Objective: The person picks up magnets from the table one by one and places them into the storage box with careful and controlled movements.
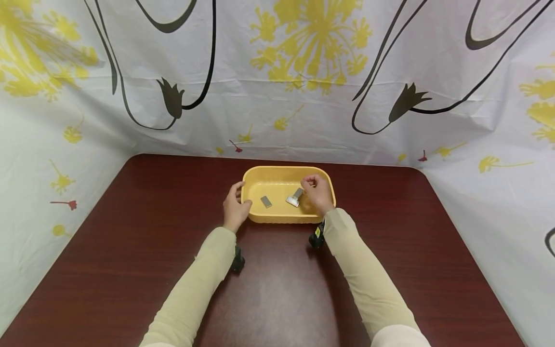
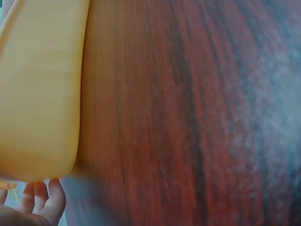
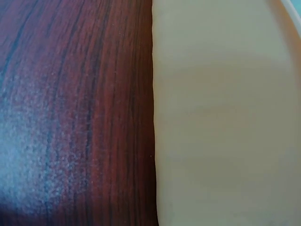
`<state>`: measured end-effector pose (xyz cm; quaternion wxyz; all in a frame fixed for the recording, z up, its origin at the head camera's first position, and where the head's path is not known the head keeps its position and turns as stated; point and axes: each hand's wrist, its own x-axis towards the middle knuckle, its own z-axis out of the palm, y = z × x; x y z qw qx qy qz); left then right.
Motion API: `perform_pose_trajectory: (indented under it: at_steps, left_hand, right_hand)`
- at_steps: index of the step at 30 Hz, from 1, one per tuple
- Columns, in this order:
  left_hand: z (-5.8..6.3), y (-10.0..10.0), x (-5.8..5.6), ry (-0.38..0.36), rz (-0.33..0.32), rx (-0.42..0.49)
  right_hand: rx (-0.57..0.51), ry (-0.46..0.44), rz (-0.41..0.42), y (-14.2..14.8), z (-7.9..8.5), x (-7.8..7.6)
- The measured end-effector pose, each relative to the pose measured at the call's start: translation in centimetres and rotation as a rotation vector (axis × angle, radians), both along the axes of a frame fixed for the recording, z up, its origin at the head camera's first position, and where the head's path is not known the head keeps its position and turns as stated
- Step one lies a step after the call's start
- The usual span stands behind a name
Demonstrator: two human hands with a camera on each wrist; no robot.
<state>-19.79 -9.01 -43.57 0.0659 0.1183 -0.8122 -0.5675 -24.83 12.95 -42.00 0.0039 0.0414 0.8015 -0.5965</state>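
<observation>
A yellow plastic basin (image 1: 288, 218) with rounded corners stands on the table. My left hand (image 1: 235, 208) is at its left end, thumb and fingers spread along the rim. In the left wrist view the fingertips (image 2: 56, 188) touch the end of the outer wall. My right hand (image 1: 318, 193) reaches over the near rim into the right part of the basin, fingers bent in; whether they pinch something I cannot tell. Just left of those fingers lie a grey flat piece (image 1: 298, 193) and a shiny silver piece (image 1: 292, 201). Another small grey rectangular piece (image 1: 266, 201) lies further left on the basin floor.
The dark red wood-grain table (image 1: 165, 207) extends around the basin, with its far edge close behind. A white curtain (image 1: 286, 135) with yellow and grey flower prints hangs at the back and sides. The right wrist view holds only the basin's outer wall (image 3: 225, 122) and tabletop.
</observation>
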Motion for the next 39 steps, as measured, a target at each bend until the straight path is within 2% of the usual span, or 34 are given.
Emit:
perform_pose_trajectory:
  at_steps: [4, 9, 18, 25, 32, 39]
  left_hand:
    - [0.01, 0.11, 0.0, 0.003, -0.004, 0.0]
    - [-0.07, 0.21, -0.05, 0.01, 0.014, 0.0]
    - [-0.13, 0.34, -0.04, 0.007, 0.015, -0.002]
    - [-0.22, 0.34, 0.0, -0.001, 0.005, 0.0]
    - [0.01, 0.44, -0.02, -0.004, -0.007, 0.003]
    - [-0.04, 0.1, 0.09, -0.003, -0.004, 0.021]
  right_hand:
    - [-0.007, 0.025, 0.012, 0.12, 0.16, 0.15]
    - [0.041, 0.06, 0.021, 0.19, 0.27, 0.18]
    - [0.035, 0.066, 0.002, 0.22, 0.41, 0.36]
    - [0.077, 0.063, -0.027, 0.4, 0.43, 0.43]
    - [0.068, 0.093, -0.058, 0.57, 0.14, 0.29]
    - [0.059, 0.122, -0.054, 0.27, 0.21, 0.44]
